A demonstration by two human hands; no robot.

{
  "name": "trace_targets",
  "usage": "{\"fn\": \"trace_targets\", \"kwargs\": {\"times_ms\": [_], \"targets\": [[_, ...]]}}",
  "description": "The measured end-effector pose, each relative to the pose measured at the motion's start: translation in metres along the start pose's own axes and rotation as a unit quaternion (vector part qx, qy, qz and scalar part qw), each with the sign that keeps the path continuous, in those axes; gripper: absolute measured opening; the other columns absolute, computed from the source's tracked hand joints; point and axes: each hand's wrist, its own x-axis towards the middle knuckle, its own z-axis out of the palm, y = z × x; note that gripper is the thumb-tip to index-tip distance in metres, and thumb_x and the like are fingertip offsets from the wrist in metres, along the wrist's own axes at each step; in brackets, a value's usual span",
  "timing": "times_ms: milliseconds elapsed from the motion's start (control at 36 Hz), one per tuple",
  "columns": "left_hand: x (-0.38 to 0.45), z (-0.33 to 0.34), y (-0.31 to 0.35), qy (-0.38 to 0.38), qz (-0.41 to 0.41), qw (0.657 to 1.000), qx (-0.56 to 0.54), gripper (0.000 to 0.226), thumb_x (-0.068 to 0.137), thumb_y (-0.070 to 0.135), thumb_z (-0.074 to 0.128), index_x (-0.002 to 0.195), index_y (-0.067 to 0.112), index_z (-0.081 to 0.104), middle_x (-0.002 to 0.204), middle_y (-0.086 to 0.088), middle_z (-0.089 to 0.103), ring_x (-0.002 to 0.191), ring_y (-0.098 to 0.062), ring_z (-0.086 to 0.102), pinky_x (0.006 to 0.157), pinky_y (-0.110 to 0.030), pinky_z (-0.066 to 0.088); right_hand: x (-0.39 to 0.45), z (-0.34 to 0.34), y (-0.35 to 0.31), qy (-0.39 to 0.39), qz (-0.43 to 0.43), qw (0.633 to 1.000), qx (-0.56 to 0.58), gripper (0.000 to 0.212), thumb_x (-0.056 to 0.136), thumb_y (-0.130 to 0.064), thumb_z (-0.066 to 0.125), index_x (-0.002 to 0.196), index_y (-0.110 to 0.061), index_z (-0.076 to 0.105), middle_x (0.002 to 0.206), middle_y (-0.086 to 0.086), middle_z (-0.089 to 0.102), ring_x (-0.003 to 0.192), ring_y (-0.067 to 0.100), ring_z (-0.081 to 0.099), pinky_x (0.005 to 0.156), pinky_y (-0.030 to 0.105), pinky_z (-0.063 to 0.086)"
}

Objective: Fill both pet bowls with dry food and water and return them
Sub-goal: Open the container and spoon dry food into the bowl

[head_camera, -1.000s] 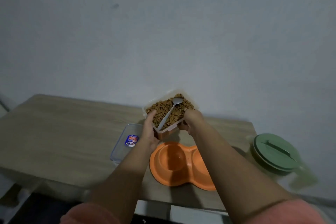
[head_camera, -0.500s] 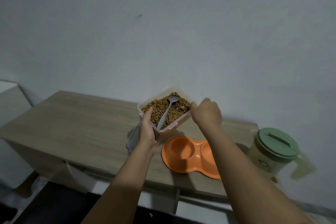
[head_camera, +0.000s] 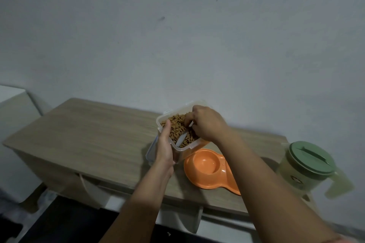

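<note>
Clear plastic kibble tub [head_camera: 178,147] is gripped by the left hand [head_camera: 165,145] above the worktop [head_camera: 94,134]; the spoon [head_camera: 182,140] is pinched by the right hand [head_camera: 207,122] — scooping stage. Next, a spoonful must be carried to the empty orange double bowl [head_camera: 207,169] — kept level.

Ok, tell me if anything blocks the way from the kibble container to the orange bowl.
Nothing visible does. The kibble container, held up by the left hand, hangs just behind the empty orange double bowl, with clear air between.
</note>
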Motion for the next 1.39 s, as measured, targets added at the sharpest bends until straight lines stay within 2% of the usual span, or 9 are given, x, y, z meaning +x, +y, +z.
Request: {"fn": "trace_targets", "kwargs": {"times_ms": [250,472,556,750,917,1083,1194,1333,1389], "targets": [[-0.001,-0.013,-0.004,0.055,0.005,0.998,0.024,0.055,0.092,0.054,0.049,0.125,0.013,0.062,0.115,-0.014,0.07,0.109,-0.034,0.065,0.099,-0.057,0.048,0.007,0.005,0.001,0.129,0.018,0.981,0.146,0.015,0.093,-0.013,0.053,0.102,-0.01,0.065,0.099,0.008,0.061,0.092,0.023,0.058,0.078,0.029,0.044],[-0.003,-0.021,-0.005,0.07,0.0,0.997,0.017,0.05,0.096,0.047,0.045,0.129,0.012,0.058,0.12,-0.014,0.067,0.111,-0.032,0.064,0.099,-0.054,0.049,0.009,-0.014,0.005,0.2,0.098,0.912,0.343,0.021,0.096,-0.028,0.052,0.09,-0.012,0.066,0.072,0.003,0.062,0.065,0.016,0.055,0.069,0.036,0.048],[-0.002,-0.023,-0.005,0.082,0.003,0.996,0.025,0.051,0.095,0.049,0.046,0.131,0.014,0.057,0.121,-0.014,0.067,0.111,-0.032,0.063,0.097,-0.054,0.05,0.011,-0.014,0.01,0.206,0.114,0.902,0.363,0.021,0.096,-0.031,0.052,0.087,-0.018,0.066,0.069,-0.004,0.061,0.065,0.014,0.057,0.072,0.038,0.051],[-0.001,-0.03,-0.006,0.121,-0.01,0.993,0.007,0.063,0.078,0.061,0.059,0.123,0.017,0.063,0.115,-0.013,0.069,0.104,-0.033,0.067,0.077,-0.05,0.059,0.013,-0.005,0.021,0.216,0.18,0.873,0.398,0.028,0.097,-0.03,0.047,0.089,-0.012,0.066,0.069,-0.007,0.06,0.064,0.009,0.056,0.073,0.036,0.05],[0.002,-0.03,-0.006,0.125,-0.01,0.992,-0.001,0.052,0.09,0.054,0.051,0.123,0.016,0.062,0.114,-0.013,0.069,0.099,-0.032,0.069,0.064,-0.042,0.06,0.014,0.01,0.031,0.213,0.227,0.871,0.38,0.033,0.1,-0.027,0.039,0.081,-0.014,0.062,0.066,0.0,0.06,0.07,0.02,0.059,0.079,0.045,0.051],[-0.001,-0.028,-0.01,0.111,-0.004,0.993,0.04,0.052,0.095,0.053,0.043,0.13,0.017,0.057,0.119,-0.012,0.066,0.108,-0.032,0.063,0.091,-0.053,0.054,0.011,0.029,0.034,0.184,0.286,0.834,0.435,0.035,0.099,-0.025,0.039,0.072,-0.017,0.06,0.066,0.005,0.062,0.058,0.016,0.057,0.068,0.037,0.05],[-0.002,-0.028,-0.015,0.118,0.011,0.992,0.05,0.052,0.095,0.052,0.042,0.133,0.017,0.055,0.121,-0.012,0.065,0.109,-0.031,0.063,0.089,-0.05,0.055,0.008,0.037,0.04,0.167,0.304,0.819,0.457,0.035,0.099,-0.024,0.038,0.076,-0.014,0.062,0.068,0.007,0.062,0.059,0.016,0.056,0.062,0.032,0.047],[-0.002,-0.024,-0.018,0.118,-0.011,0.992,0.049,0.061,0.088,0.061,0.044,0.132,0.02,0.057,0.119,-0.01,0.067,0.108,-0.03,0.064,0.093,-0.054,0.053,0.006,0.05,0.042,0.184,0.338,0.784,0.487,0.038,0.101,-0.024,0.037,0.072,-0.014,0.059,0.065,0.006,0.061,0.062,0.019,0.056,0.069,0.038,0.047],[-0.001,-0.021,-0.019,0.118,-0.014,0.992,0.048,0.061,0.087,0.062,0.045,0.13,0.02,0.058,0.118,-0.01,0.068,0.107,-0.03,0.065,0.093,-0.055,0.052,0.007,0.053,0.041,0.185,0.341,0.787,0.48,0.039,0.1,-0.026,0.037,0.071,-0.015,0.06,0.07,0.01,0.064,0.069,0.024,0.059,0.073,0.044,0.05]]}}
